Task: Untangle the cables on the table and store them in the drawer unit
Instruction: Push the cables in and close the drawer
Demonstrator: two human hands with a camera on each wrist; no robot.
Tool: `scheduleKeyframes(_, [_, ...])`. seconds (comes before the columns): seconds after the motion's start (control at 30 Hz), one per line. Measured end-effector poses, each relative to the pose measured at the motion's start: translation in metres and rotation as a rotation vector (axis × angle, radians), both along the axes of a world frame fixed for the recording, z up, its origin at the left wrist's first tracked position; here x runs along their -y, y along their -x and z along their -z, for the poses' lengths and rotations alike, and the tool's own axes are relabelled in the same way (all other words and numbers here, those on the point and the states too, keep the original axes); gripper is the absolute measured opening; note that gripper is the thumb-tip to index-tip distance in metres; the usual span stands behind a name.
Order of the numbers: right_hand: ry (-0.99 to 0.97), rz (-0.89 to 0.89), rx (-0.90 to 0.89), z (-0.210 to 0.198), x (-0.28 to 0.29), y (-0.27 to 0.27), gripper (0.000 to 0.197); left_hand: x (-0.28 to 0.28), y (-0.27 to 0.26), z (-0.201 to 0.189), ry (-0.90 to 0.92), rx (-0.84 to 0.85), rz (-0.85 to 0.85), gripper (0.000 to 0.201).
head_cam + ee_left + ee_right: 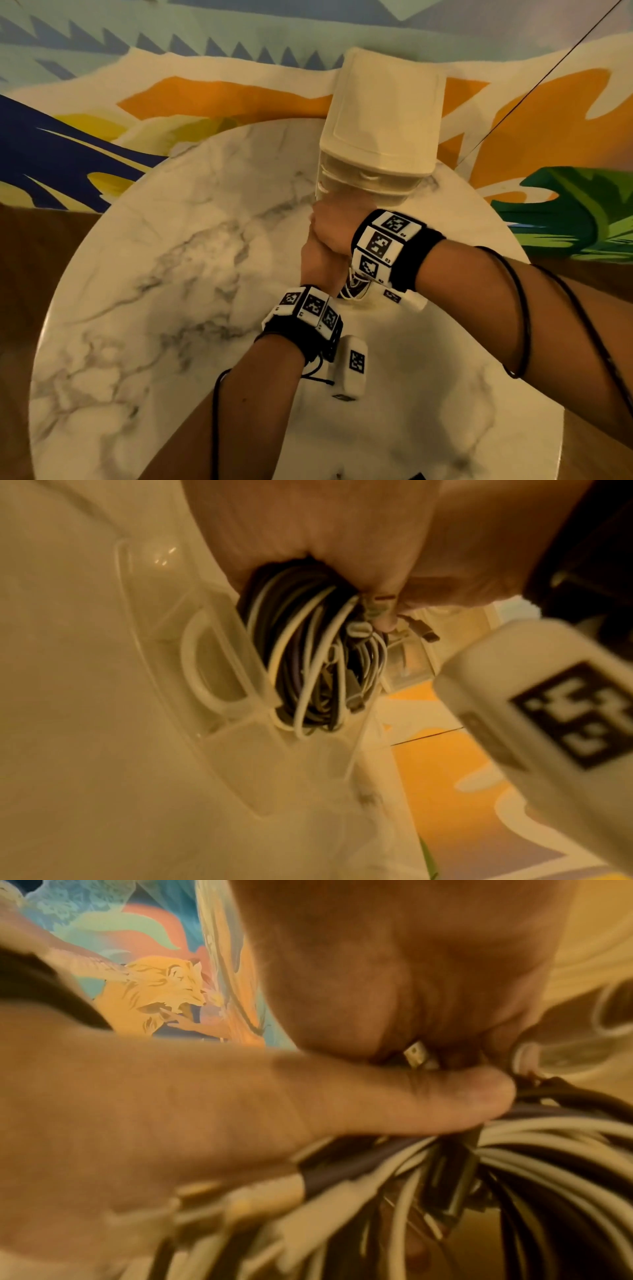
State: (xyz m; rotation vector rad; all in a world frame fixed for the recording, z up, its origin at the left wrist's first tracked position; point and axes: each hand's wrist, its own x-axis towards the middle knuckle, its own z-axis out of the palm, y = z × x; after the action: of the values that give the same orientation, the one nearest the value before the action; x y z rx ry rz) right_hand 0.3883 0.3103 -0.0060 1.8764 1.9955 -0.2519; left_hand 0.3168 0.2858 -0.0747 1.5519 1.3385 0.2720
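A coiled bundle of white and dark cables (354, 287) (308, 656) (514, 1150) hangs from both hands, just in front of the cream drawer unit (383, 113). My left hand (317, 263) (308, 520) grips the top of the coil; its thumb (445, 1096) lies across the strands. My right hand (334, 224) (411, 961) closes on the same coil from above, with a metal plug (416, 1053) under its palm. In the left wrist view the coil's lower loops sit inside an open translucent drawer (219, 669), behind its handle. From the head view the hands hide the drawer.
The round marble table (171, 274) carries the drawer unit near its far edge, against a painted wall (205, 99). A thin dark line (534, 85) runs slantwise at the upper right. Black sensor leads wrap both forearms.
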Motion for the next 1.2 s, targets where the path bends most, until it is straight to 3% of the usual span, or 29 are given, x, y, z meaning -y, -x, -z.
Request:
scheduleKeyframes(0.07, [-0.052,0.039,-0.088,0.002,0.007,-0.005,0.030,0.004,0.000,-0.005,-0.049,0.040,0.017,0.043])
scheduleKeyframes(0.2, [-0.363,0.099,-0.335,0.002,0.033,-0.018,0.034,0.008,0.001,-0.013,-0.196,0.141,-0.022,0.038])
scheduleKeyframes(0.33, [-0.315,0.093,-0.573,0.009,0.051,-0.032,0.043,0.007,-0.003,-0.013,-0.119,0.218,-0.054,0.040])
scheduleKeyframes(0.57, [-0.346,0.150,-0.404,0.016,0.053,-0.031,0.042,0.009,0.001,-0.013,-0.121,0.375,-0.026,0.044])
scheduleKeyframes(0.73, [-0.387,0.095,-0.271,0.014,0.054,-0.023,0.034,0.007,0.001,-0.004,-0.243,0.279,0.037,0.045])
scheduleKeyframes(0.83, [-0.312,0.007,-0.357,0.016,0.054,-0.024,0.041,0.007,0.001,-0.001,-0.277,0.129,0.077,0.051])
scheduleKeyframes(0.9, [-0.206,0.068,-0.382,0.015,0.051,-0.030,0.046,0.008,0.000,-0.002,-0.273,0.174,0.039,0.052])
scheduleKeyframes(1.03, [-0.183,0.117,-0.295,0.018,0.044,-0.028,0.040,0.013,-0.003,-0.005,-0.292,0.221,0.029,0.068])
scheduleKeyframes(1.1, [-0.173,0.134,-0.356,0.019,0.041,-0.028,0.037,0.017,-0.001,-0.007,-0.363,0.165,0.081,0.070])
scheduleKeyframes(1.2, [-0.269,0.227,-0.676,0.017,0.050,-0.038,0.039,0.018,0.001,-0.004,-0.578,0.124,0.196,0.064])
